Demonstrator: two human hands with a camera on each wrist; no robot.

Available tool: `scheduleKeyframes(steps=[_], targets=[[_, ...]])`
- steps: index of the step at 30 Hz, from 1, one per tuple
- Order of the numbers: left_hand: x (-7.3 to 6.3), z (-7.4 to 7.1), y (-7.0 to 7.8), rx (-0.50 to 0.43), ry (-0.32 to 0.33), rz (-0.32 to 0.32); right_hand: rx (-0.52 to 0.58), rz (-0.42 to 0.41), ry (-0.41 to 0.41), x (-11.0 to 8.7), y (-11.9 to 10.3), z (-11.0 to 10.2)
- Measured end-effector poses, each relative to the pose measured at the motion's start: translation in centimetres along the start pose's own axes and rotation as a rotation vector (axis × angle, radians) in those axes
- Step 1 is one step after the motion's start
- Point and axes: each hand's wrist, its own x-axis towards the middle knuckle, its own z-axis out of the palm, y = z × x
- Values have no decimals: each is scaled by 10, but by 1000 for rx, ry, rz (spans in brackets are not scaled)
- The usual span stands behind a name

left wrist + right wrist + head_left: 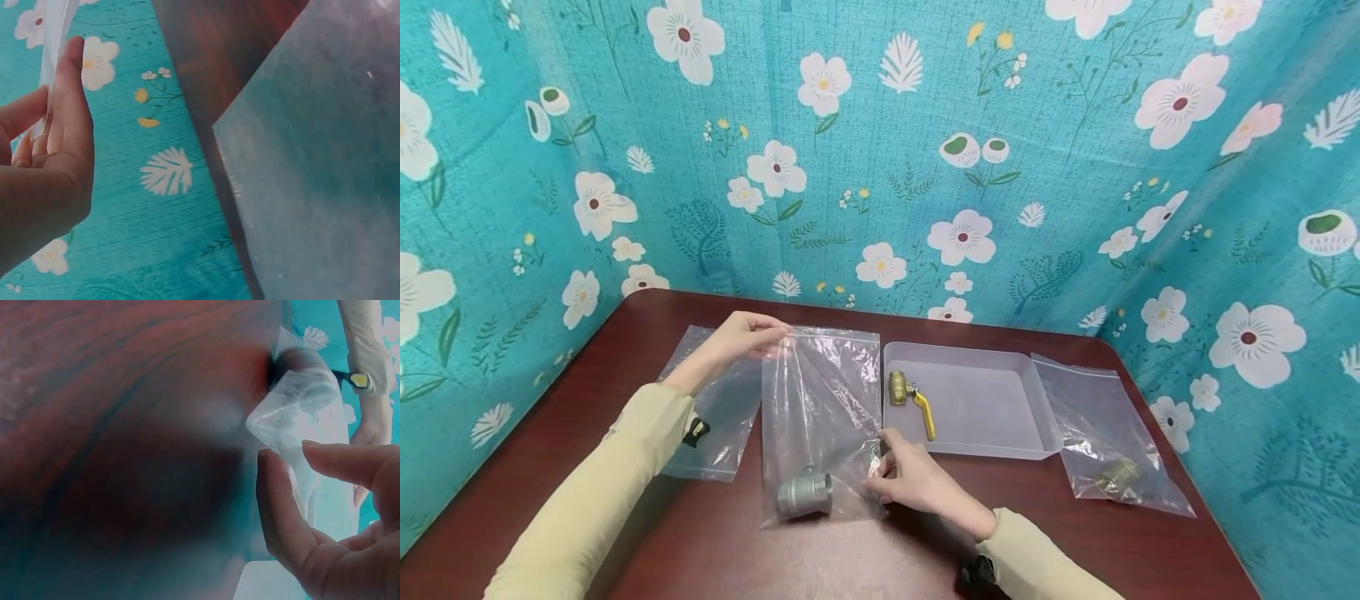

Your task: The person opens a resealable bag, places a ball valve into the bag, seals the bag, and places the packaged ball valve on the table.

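A clear zip bag lies over the table with a grey metal valve body in its bottom left part. My left hand pinches the bag's top left corner between thumb and fingers; the left wrist view shows the film running between them. At the lower right edge, my right hand has thumb and fingers curled about the bag's side. In the right wrist view the crumpled plastic passes between the fingertips, and the valve appears as a dark blurred shape inside.
Right of the bag stands a shallow translucent tray holding a brass ball valve with a yellow lever. Beyond it lies another zip bag with a brass fitting inside. A further bag lies flat under my left forearm. A floral curtain hangs behind the table.
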Motion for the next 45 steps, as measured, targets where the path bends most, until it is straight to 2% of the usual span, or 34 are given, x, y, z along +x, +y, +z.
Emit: scheduleKeyframes(steps=[3,6,15,23,26,31,38,45], targets=[[10,0,-5,26,-6,-26,-35,0,10,-1,-1,2],[18,1,-11,-3,-22,-34,-54,1,18,-2,-2,5],[33,1,-22,-55,-44,-89,-15,36,-27,0,-3,8],[50,0,-17,-20,-78,-123,267,174,-73,4,3,8],[57,0,-17,-22,-74,-144,337,192,-68,4,3,9],[67,0,-22,-2,-25,-154,382,191,-64,3,5,9],[71,8,-24,141,50,-119,390,195,-40,3,7,9],[83,15,-33,210,90,-85,367,202,-20,3,10,5]])
